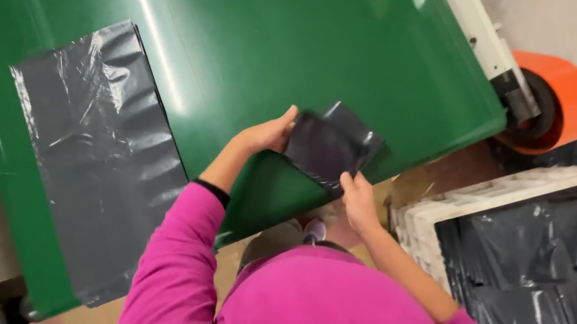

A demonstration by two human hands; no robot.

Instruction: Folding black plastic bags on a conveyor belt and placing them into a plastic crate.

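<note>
item: 1 folded black plastic bag (329,145), glossy and thin, held over the near edge of a green conveyor belt (282,42); left hand (270,134) pinches its left edge, thumb on top and fingers curled under; right hand (357,197) pinches the lower right corner, fingers closed tight on the film; both arms in a pink sleeved top (314,306); 1 more black bag (99,159) lies flat and unfolded on the belt, well apart to the left, its lower end hanging past the belt edge; 1 white perforated crate (437,219) stands to the right, part filled with folded black bags (548,278); 1 orange roller (560,101) sits at the belt's far right end; risks as judged: the film looks slippery, so the fold could spring open if either pinch eases; only corners are gripped, so the bag may sag or slide free and drop between belt and crate; the flat bag overhanging the edge could slip off to the floor
</note>
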